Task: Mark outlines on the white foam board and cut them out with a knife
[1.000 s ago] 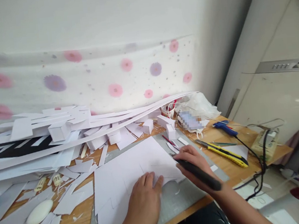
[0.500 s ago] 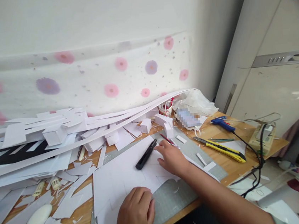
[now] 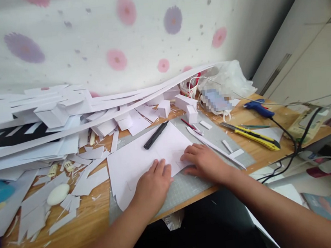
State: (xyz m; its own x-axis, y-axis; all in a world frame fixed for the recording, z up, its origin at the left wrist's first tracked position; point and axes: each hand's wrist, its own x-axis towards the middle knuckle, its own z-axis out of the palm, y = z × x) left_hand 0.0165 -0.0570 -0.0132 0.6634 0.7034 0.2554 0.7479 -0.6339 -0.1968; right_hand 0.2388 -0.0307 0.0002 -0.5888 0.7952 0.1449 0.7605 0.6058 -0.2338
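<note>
A large white sheet [image 3: 133, 159] with faint pencil lines lies on a grey cutting mat [image 3: 175, 194]. My left hand [image 3: 154, 184] rests flat on its near part, fingers stretched forward. At the sheet's right edge, my right hand [image 3: 203, 161] has its fingers curled, with a pencil-marked corner of paper between fingertips and thumb. Whether that corner is a separate piece, I cannot tell. A black marker [image 3: 156, 135] lies on the sheet beyond my hands, touched by neither. Further right on the mat are a thin red pen [image 3: 191, 125] and narrow white strips [image 3: 228, 145].
A yellow utility knife [image 3: 255, 138] and a blue glue gun [image 3: 258, 108] with a black cable lie right. White paper offcuts [image 3: 91, 181], a white oval object [image 3: 58, 195] and stacked sheets [image 3: 38, 151] cover the left. Small white boxes [image 3: 192, 114] stand behind the mat.
My right hand has come back from beside the marker to the sheet's right edge. My left hand has moved forward onto the sheet and flattened. The view has tilted down.
</note>
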